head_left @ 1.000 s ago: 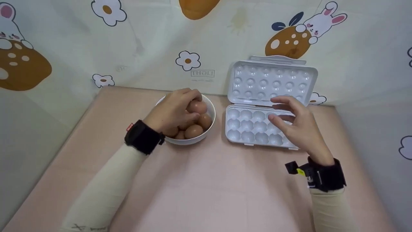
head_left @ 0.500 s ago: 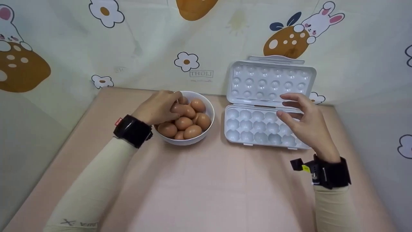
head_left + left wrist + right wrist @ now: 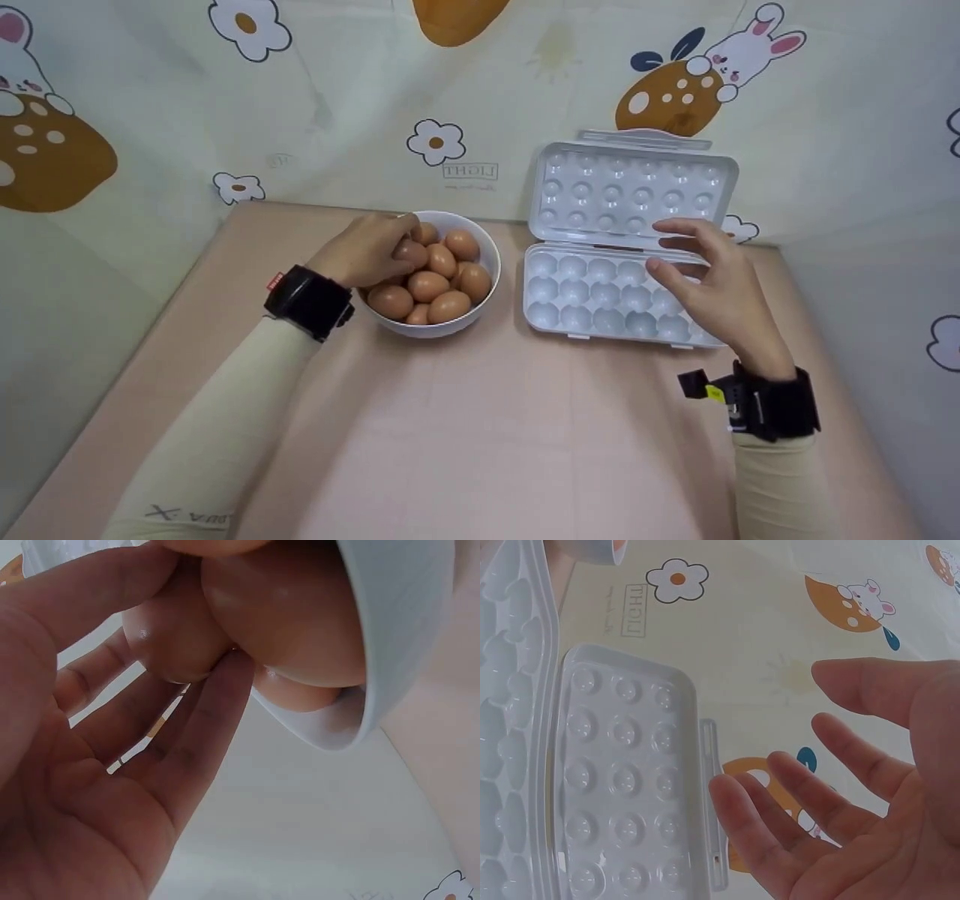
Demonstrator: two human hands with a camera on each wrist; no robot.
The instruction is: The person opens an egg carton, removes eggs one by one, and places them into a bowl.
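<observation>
A white bowl [image 3: 491,244] holds several brown eggs [image 3: 450,307]. At its left side my left hand [image 3: 360,247] grips one egg [image 3: 410,255] between thumb and fingers, among the others. The left wrist view shows the fingertips curled around that egg [image 3: 176,634], which touches its neighbours. To the bowl's right lies a white plastic egg box [image 3: 574,291] with its lid [image 3: 611,195] raised and rows of bare hollows. My right hand [image 3: 720,292] hovers over the box's right part, fingers spread and apart from the thumb, holding nothing. It hides some of the right-hand hollows.
The table has a pale pink cover [image 3: 480,435]. A patterned cloth [image 3: 337,112] with rabbits and flowers hangs just behind the bowl and box. The lid leans back close to this cloth.
My left hand has drawn back leftward from the bowl's middle and now grips an egg at its left side. My right hand has shifted slightly right, uncovering more hollows.
</observation>
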